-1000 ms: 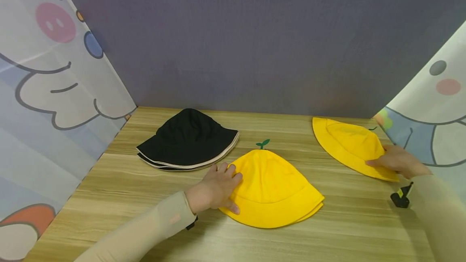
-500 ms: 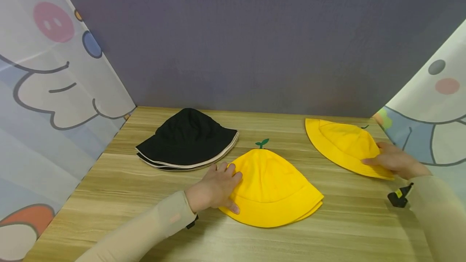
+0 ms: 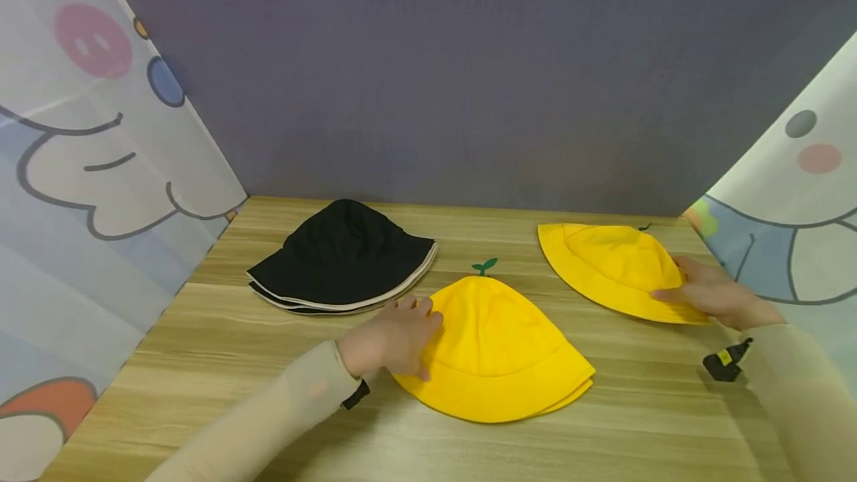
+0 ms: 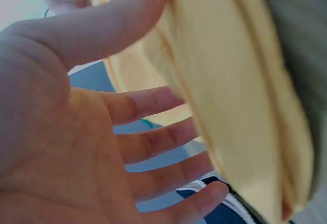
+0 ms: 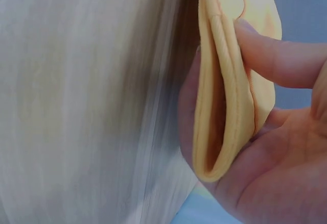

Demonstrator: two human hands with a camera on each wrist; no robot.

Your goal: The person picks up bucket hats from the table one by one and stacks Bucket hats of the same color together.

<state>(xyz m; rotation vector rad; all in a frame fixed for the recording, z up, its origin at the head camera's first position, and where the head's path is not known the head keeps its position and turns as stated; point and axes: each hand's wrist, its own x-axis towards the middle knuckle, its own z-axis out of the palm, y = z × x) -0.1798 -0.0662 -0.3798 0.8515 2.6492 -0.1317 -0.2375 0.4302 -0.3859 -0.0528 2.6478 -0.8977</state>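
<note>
Two yellow bucket hats, one on the other with a green sprout on top, lie at the middle of the table; the upper yellow hat (image 3: 495,348) shows most. My left hand (image 3: 396,333) touches their left side with spread, fairly straight fingers; in the left wrist view the thumb and fingertips rest against the fabric (image 4: 219,81). At the right, my right hand (image 3: 713,292) pinches the near right brim of another yellow bucket hat (image 3: 616,266). In the right wrist view the thumb (image 5: 281,60) presses one side of the folded brim, with fingers behind it.
Black bucket hats (image 3: 348,266) with pale trim lie stacked at the back left of the wooden table (image 3: 221,363). A grey panel (image 3: 428,80) stands behind, and cartoon-printed curtains (image 3: 80,244) close both sides.
My right hand has moved the right yellow hat leftward and slightly away from the right edge. The left hand has shifted slightly left, and its thumb has slid off the brim.
</note>
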